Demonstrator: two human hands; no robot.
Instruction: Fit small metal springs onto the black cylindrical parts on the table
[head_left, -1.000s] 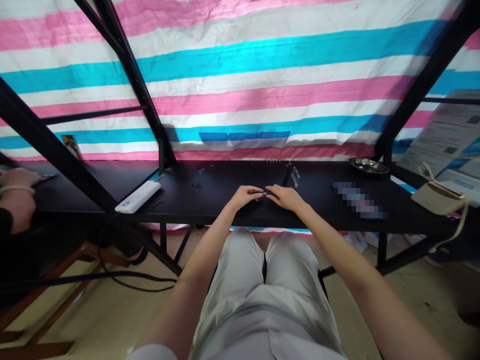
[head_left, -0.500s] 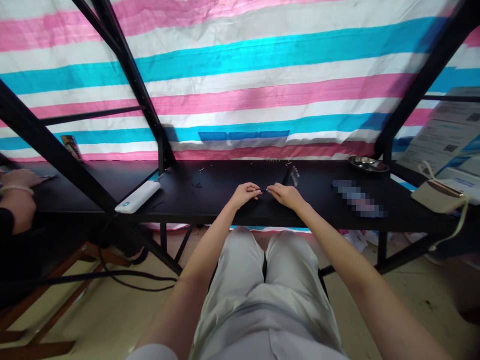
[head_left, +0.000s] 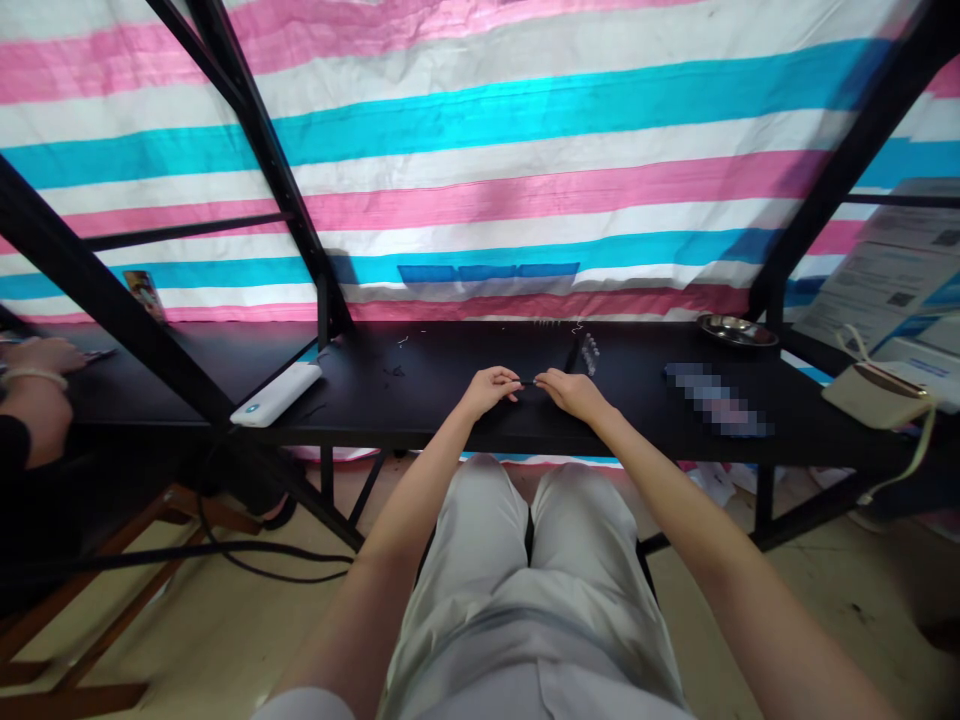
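Observation:
Close together above the front half of the black table [head_left: 450, 405], my two hands pinch a small thin dark piece [head_left: 528, 382] between them. My left hand [head_left: 492, 388] has its fingertips closed on one end. My right hand [head_left: 570, 392] is closed on the other end. The piece is too small and dark for me to name. Just behind my right hand lie a dark strip [head_left: 574, 353] and a cluster of small clear pieces [head_left: 591, 353]. Thin black scraps [head_left: 394, 371] rest on the table to the left.
On the left lies a white power bank [head_left: 277, 394]. A metal dish [head_left: 738, 330] sits at the back right, with a blurred-out object [head_left: 716, 400] in front. A beige bag [head_left: 876, 393] is at the right end. Black frame posts flank the table; another person's hand [head_left: 45, 358] is far left.
Both hands stay in nearly the same place. Slightly more of the dark piece shows between the fingertips now.

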